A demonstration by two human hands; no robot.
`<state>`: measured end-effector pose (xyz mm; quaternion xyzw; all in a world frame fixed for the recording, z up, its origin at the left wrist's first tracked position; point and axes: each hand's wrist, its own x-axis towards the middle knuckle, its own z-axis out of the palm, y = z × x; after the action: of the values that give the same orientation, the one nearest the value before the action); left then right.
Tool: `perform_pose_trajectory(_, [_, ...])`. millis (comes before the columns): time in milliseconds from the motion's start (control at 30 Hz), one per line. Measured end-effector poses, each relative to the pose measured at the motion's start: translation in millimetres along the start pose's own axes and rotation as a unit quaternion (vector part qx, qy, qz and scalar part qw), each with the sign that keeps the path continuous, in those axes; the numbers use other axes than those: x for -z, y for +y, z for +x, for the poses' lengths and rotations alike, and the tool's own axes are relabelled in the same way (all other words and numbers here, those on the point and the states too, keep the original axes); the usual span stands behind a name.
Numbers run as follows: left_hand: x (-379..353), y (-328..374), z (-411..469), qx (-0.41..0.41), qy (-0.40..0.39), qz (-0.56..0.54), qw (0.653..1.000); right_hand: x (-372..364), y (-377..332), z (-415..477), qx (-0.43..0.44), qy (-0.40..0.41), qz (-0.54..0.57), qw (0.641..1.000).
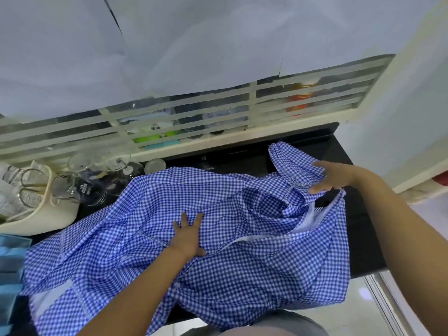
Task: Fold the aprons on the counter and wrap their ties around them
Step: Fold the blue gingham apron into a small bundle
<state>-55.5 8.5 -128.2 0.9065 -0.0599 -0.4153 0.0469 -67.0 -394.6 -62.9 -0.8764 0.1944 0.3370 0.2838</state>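
Observation:
A blue-and-white checked apron [135, 241] lies spread and rumpled over the black counter [358, 243], its near edge hanging over the front. My left hand [190, 235] presses flat on the middle of the cloth, fingers straight. My right hand [337, 177] reaches to the apron's upper right part, fingers extended over a raised, bunched fold of fabric [291, 163]; the thumb side touches the cloth. A narrow gathered strip [289, 190], possibly a tie, shows just under that hand.
Several glasses [97, 175] and a cream basket [46, 214] holding scissors stand at the counter's left. A light blue item [11, 260] sits at the far left edge. A louvred window [194, 117] runs behind. The white floor [351, 309] lies to the right.

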Motion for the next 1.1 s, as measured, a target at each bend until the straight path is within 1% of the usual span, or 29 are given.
perform_pose_trajectory(33, [0.6, 0.1, -1.1, -0.001, 0.001, -0.001, 1.000, -5.2, -5.7, 3.8, -0.012, -0.042, -0.007, 0.999])
perform_pose_trajectory(67, [1.0, -0.2, -2.0, -0.001, 0.001, 0.000, 1.000, -12.6, -10.6, 7.8, -0.013, -0.073, -0.056, 0.996])
perform_pose_trajectory(100, [1.0, -0.3, -2.0, -0.001, 0.001, 0.001, 1.000, -23.5, -13.5, 12.0, -0.009, -0.081, -0.119, 0.990])
perform_pose_trajectory(133, [0.9, -0.6, -1.7, 0.000, 0.002, 0.001, 1.000, -36.5, -14.6, 16.7, 0.002, -0.059, -0.178, 0.982])
perform_pose_trajectory(167, [0.9, -0.6, -0.6, 0.000, 0.003, 0.000, 1.000, -46.1, -14.5, 21.3, 0.019, -0.015, -0.214, 0.976])
perform_pose_trajectory(233, [0.6, -0.5, 0.6, 0.001, 0.004, 0.000, 1.000, -50.5, -17.8, 27.2, 0.066, 0.099, -0.228, 0.966])
perform_pose_trajectory(333, [0.1, -0.9, -0.1, 0.001, 0.004, 0.002, 1.000, -28.4, -38.4, 21.2, 0.023, 0.200, -0.255, 0.946])
perform_pose_trajectory(367, [-0.1, -0.9, -0.3, 0.000, 0.005, 0.004, 1.000, -15.5, -50.8, 17.4, 0.014, 0.250, -0.236, 0.939])
perform_pose_trajectory(433, [-0.3, -0.9, -0.1, -0.001, 0.006, 0.008, 1.000, 8.4, -84.9, 5.4, 0.045, 0.369, -0.128, 0.919])
perform_pose_trajectory(467, [-0.2, -0.9, -0.2, 0.000, 0.005, 0.010, 1.000, 16.5, -104.8, -1.7, 0.091, 0.421, -0.062, 0.900])
perform_pose_trajectory(500, [-0.1, -0.6, 0.0, 0.001, 0.004, 0.015, 1.000, 20.9, -125.0, -9.0, 0.150, 0.455, 0.000, 0.878])
perform_pose_trajectory(533, [-0.1, -0.5, -0.1, 0.001, 0.003, 0.019, 1.000, 22.3, -144.0, -13.1, 0.215, 0.454, 0.044, 0.864])
perform_pose_trajectory(567, [0.0, -0.2, 0.0, 0.001, 0.002, 0.022, 1.000, 21.5, -158.9, -14.3, 0.279, 0.410, 0.063, 0.866])
perform_pose_trajectory(600, [0.0, -0.3, 0.1, 0.001, 0.000, 0.022, 1.000, 18.7, -168.5, -12.3, 0.328, 0.335, 0.063, 0.881])
perform_pose_trajectory(633, [-0.3, -0.7, -0.1, 0.002, -0.003, 0.021, 1.000, 13.4, -171.5, -6.6, 0.349, 0.253, 0.052, 0.901])
perform_pose_trajectory(667, [0.0, -0.6, -0.4, 0.003, -0.007, 0.020, 1.000, 10.1, -168.4, 0.1, 0.346, 0.198, 0.055, 0.915])
perform_pose_trajectory(700, [0.2, -0.6, -0.7, 0.005, -0.011, 0.019, 1.000, 8.9, -160.8, 5.2, 0.323, 0.189, 0.088, 0.923])
perform_pose_trajectory(733, [0.7, -0.4, -0.8, 0.007, -0.013, 0.016, 1.000, 7.9, -150.3, 8.9, 0.295, 0.222, 0.134, 0.920])
perform_pose_trajectory(767, [1.1, 0.4, -0.4, 0.010, -0.015, 0.014, 1.000, 7.2, -135.3, 14.0, 0.254, 0.276, 0.169, 0.911])
perform_pose_trajectory(800, [1.9, 2.1, -0.2, 0.014, -0.017, 0.015, 1.000, 7.4, -118.4, 17.9, 0.202, 0.309, 0.176, 0.913])
perform_pose_trajectory(833, [2.4, 4.3, -0.2, 0.018, -0.017, 0.025, 0.999, 7.5, -99.0, 19.8, 0.142, 0.290, 0.150, 0.934])
perform_pose_trajectory(867, [3.2, 6.1, -1.0, 0.026, -0.017, 0.041, 0.999, 6.9, -81.8, 21.5, 0.087, 0.228, 0.103, 0.964])
perform_pose_trajectory(900, [3.5, 8.4, -1.2, 0.032, -0.017, 0.062, 0.997, 5.4, -63.7, 21.1, 0.041, 0.143, 0.064, 0.987])
perform_pose_trajectory(933, [3.9, 11.6, -1.7, 0.038, -0.017, 0.083, 0.996, 4.8, -48.5, 16.5, 0.008, 0.061, 0.036, 0.997])
perform_pose_trajectory(967, [4.7, 14.2, -1.7, 0.042, -0.014, 0.099, 0.994, 4.6, -34.6, 13.4, -0.015, 0.006, 0.022, 1.000])
perform_pose_trajectory(1000, [6.1, 16.9, -2.9, 0.043, -0.011, 0.111, 0.993, 3.7, -23.3, 10.1, -0.027, -0.008, 0.023, 0.999])
perform_pose_trajectory(1033, [7.6, 20.8, -3.7, 0.033, 0.002, 0.114, 0.993, 3.9, -14.1, 7.5, -0.033, 0.023, 0.045, 0.998])
perform_pose_trajectory(1067, [9.8, 24.2, -6.1, 0.011, 0.029, 0.101, 0.994, 3.9, -8.9, 5.7, -0.039, 0.082, 0.091, 0.992])
perform_pose_trajectory(1100, [12.2, 28.6, -7.1, -0.027, 0.070, 0.074, 0.994, 2.7, -6.3, 5.3, -0.054, 0.158, 0.154, 0.974])
